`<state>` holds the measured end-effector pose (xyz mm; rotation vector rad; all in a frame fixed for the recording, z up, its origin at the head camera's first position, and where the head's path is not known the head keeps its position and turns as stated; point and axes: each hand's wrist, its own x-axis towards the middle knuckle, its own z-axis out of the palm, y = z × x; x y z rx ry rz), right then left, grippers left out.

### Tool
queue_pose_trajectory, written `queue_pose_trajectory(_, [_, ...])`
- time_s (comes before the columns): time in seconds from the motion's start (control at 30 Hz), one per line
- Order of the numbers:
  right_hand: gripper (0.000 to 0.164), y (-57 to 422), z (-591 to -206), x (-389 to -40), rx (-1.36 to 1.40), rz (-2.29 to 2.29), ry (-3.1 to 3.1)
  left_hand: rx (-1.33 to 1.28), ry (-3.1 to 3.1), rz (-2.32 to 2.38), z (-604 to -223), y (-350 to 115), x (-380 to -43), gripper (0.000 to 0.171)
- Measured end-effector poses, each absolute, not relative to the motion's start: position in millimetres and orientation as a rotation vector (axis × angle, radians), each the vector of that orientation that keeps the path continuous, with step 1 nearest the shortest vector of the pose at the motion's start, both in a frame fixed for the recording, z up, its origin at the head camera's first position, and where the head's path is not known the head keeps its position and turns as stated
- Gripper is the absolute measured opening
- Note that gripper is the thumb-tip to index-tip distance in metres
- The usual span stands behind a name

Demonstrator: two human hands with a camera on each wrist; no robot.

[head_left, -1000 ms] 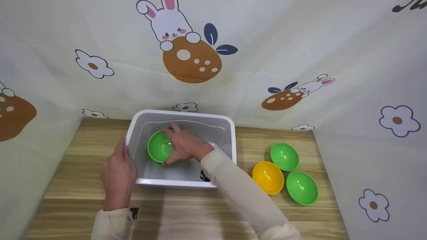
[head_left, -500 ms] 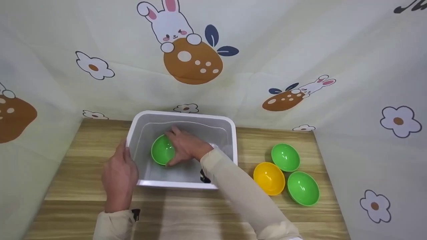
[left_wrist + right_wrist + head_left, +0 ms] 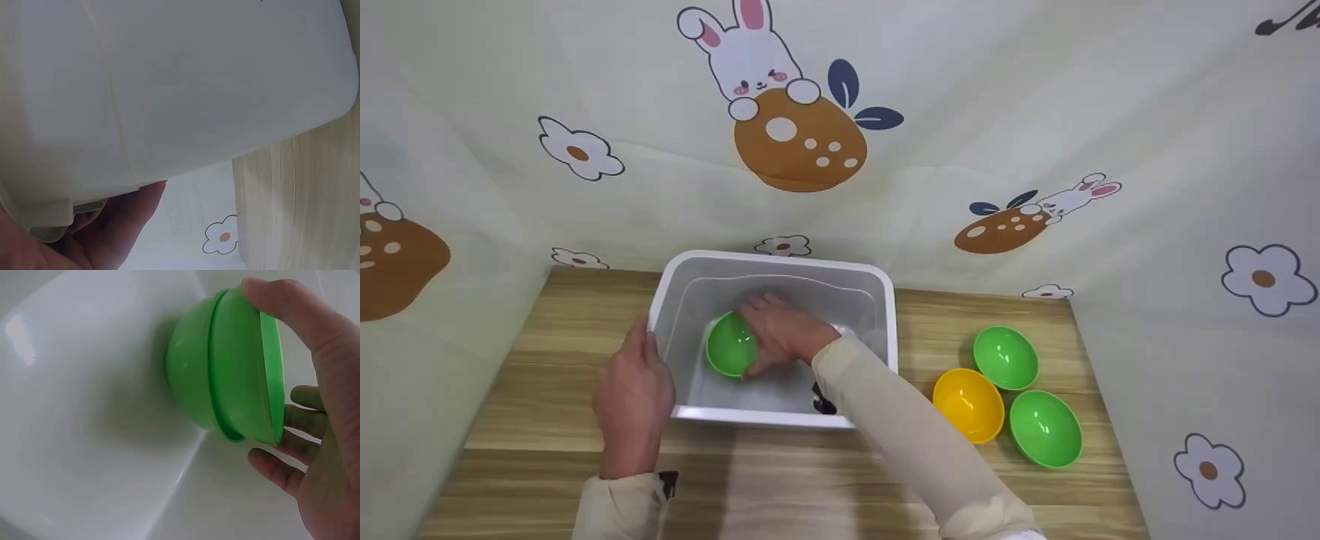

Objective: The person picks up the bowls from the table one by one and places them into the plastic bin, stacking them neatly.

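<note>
A green bowl (image 3: 731,346) lies inside the white plastic bin (image 3: 769,417). My right hand (image 3: 784,334) spans its rim, thumb on one side and fingers on the other. The right wrist view shows this upper bowl (image 3: 239,365) nested in a second green bowl (image 3: 188,365) close over the bin floor, with the thumb at the rim and the fingers loosely bent along the opposite edge. My left hand (image 3: 634,390) grips the bin's left rim. In the left wrist view its fingers (image 3: 126,219) curl under the rim, beside the bin's outer wall (image 3: 197,84).
To the right of the bin, two green bowls (image 3: 1006,358) and a yellow bowl (image 3: 968,406) sit close together on the wooden table (image 3: 780,487). A patterned fabric wall (image 3: 660,202) with rabbits and flowers encloses the table at the back and sides.
My right hand and the green bowl have moved slightly toward me and to the right, lower in the bin. The left hand keeps its hold on the rim.
</note>
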<state>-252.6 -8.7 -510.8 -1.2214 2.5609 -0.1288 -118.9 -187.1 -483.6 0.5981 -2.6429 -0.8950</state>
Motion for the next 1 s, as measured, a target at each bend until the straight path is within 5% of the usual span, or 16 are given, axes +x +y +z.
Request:
queue_pose_trajectory(0.67, [0.112, -4, -509, -254, -1.144, -0.298, 2.464, 0.578, -2.635, -0.882, -485, -188, -118, 0.045])
queue_pose_trajectory(1.0, [0.06, 1, -482, -273, -1.072, -0.635, 2.431, 0.61, -2.656, -0.924, -482, -188, -118, 0.046])
